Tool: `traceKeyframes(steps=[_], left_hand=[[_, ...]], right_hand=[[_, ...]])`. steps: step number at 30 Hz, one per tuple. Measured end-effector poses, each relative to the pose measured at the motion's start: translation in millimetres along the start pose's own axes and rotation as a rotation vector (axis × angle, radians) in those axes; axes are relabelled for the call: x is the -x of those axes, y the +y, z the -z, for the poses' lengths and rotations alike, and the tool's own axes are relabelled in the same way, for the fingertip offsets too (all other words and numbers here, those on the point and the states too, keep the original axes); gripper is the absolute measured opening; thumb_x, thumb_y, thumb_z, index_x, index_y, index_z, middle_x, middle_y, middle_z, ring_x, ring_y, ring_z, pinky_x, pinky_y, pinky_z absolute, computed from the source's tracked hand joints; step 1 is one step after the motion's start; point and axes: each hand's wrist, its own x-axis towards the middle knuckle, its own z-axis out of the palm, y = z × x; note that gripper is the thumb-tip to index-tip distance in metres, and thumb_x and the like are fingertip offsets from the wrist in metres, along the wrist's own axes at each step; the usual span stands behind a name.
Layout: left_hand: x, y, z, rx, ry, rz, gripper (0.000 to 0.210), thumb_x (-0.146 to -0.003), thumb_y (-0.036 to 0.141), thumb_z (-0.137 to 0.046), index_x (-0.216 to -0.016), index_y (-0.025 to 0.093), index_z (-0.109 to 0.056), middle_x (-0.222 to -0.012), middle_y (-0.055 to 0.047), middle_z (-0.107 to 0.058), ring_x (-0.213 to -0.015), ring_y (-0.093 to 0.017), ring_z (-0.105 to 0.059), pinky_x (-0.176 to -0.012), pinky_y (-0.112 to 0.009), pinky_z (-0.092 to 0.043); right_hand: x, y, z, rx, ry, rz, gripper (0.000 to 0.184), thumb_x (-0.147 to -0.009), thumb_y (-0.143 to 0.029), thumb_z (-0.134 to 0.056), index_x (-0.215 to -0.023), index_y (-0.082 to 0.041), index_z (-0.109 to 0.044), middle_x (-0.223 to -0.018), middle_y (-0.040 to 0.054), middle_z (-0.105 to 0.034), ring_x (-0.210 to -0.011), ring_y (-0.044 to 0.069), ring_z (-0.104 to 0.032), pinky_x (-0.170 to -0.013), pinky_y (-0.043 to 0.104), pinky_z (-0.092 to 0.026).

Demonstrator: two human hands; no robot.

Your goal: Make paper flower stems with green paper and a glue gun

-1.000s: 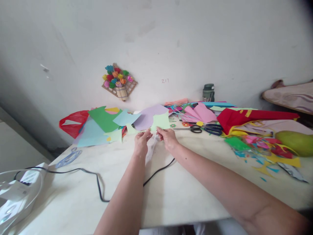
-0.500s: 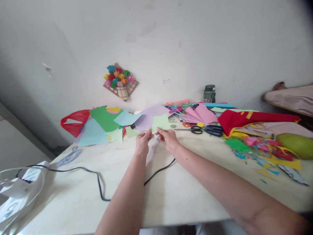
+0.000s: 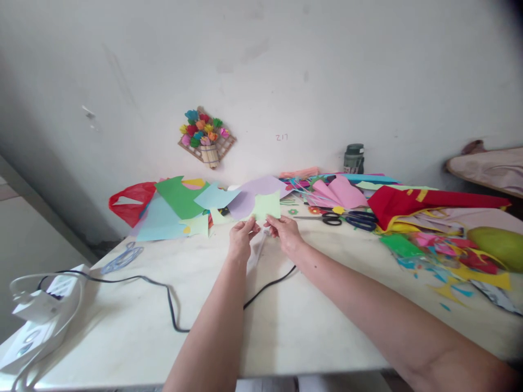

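Note:
Between my two hands is a small light-green piece of paper (image 3: 267,205), held up by its lower edge. My left hand (image 3: 242,234) pinches its lower left corner, and my right hand (image 3: 285,231) pinches the lower right. Below the paper, between the hands, a whitish stick-like object (image 3: 257,250) shows; I cannot make out what it is or whether a hand touches it. Black-handled scissors (image 3: 329,219) lie to the right of my right hand, with small paper flowers (image 3: 314,210) just behind them.
Coloured paper sheets (image 3: 183,201) line the back of the table. At right are a red cloth (image 3: 392,204), paper scraps (image 3: 457,258) and a green fruit (image 3: 496,247). A black cable (image 3: 169,296) runs from the power strip (image 3: 57,305) under my arms. A bottle (image 3: 353,159) stands behind.
The view has shifted slightly, so everything sits a little further right. Both hands keep hold of the light-green paper, which now faces me a little more squarely.

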Motion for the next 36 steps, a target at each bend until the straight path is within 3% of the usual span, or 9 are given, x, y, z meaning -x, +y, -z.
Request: traceKeyframes(steps=[7,13,22,28,31,36], left_hand=[[1,4,1.6,-0.056,0.053,-0.042,0.028,-0.059,0.033,-0.067,-0.052,0.013,-0.049,-0.051,0.002,-0.049,-0.054,-0.007,-0.048,-0.065,-0.026,-0.044],[-3,7,8.4,-0.045,0.118,-0.039,0.029,-0.057,0.034,-0.068,-0.051,0.013,-0.048,-0.049,0.003,-0.049,-0.051,-0.006,-0.046,-0.064,-0.026,-0.045],[-4,5,9.0,-0.073,0.136,-0.061,0.029,-0.056,0.035,-0.069,-0.052,0.012,-0.052,-0.050,0.001,-0.051,-0.050,-0.007,-0.048,-0.061,-0.026,-0.045],[-9,6,11.6,-0.020,0.234,-0.117,0.033,-0.056,0.040,-0.068,-0.052,0.013,-0.050,-0.049,0.002,-0.050,-0.048,-0.007,-0.048,-0.060,-0.025,-0.046],[-10,8,13.4,-0.027,0.268,-0.128,0.034,-0.055,0.039,-0.068,-0.050,0.013,-0.048,-0.047,0.003,-0.048,-0.047,-0.006,-0.047,-0.060,-0.025,-0.046],[-11,10,16.0,0.001,0.278,-0.132,0.033,-0.057,0.040,-0.067,-0.051,0.013,-0.048,-0.046,0.004,-0.048,-0.044,-0.005,-0.044,-0.059,-0.024,-0.045]], right_hand=[[3,0,1,0.036,-0.057,-0.043,0.030,-0.056,-0.039,-0.067,-0.063,-0.011,-0.060,-0.061,0.0051,-0.064,-0.041,0.005,-0.044,-0.036,0.018,-0.029],[1,-3,6,0.096,-0.196,-0.058,0.030,-0.055,-0.039,-0.069,-0.067,-0.013,-0.061,-0.068,0.0037,-0.065,-0.047,0.007,-0.049,-0.038,0.017,-0.032],[-4,-6,10,0.075,-0.052,-0.012,0.023,-0.057,-0.032,-0.067,-0.052,-0.012,-0.056,-0.052,0.0017,-0.059,-0.040,0.005,-0.044,-0.038,0.019,-0.030],[-5,-4,12,0.050,-0.063,-0.008,0.024,-0.058,-0.033,-0.066,-0.054,-0.012,-0.057,-0.055,0.0027,-0.061,-0.041,0.005,-0.044,-0.038,0.018,-0.031],[-4,-6,13,0.055,-0.132,-0.051,0.026,-0.061,-0.037,-0.065,-0.063,-0.012,-0.060,-0.064,0.0054,-0.065,-0.043,0.006,-0.047,-0.038,0.018,-0.032],[-4,-10,16,0.080,-0.383,-0.159,0.045,-0.062,-0.034,-0.066,-0.103,-0.017,-0.056,-0.079,0.0063,-0.067,-0.052,0.009,-0.053,-0.041,0.018,-0.038]])
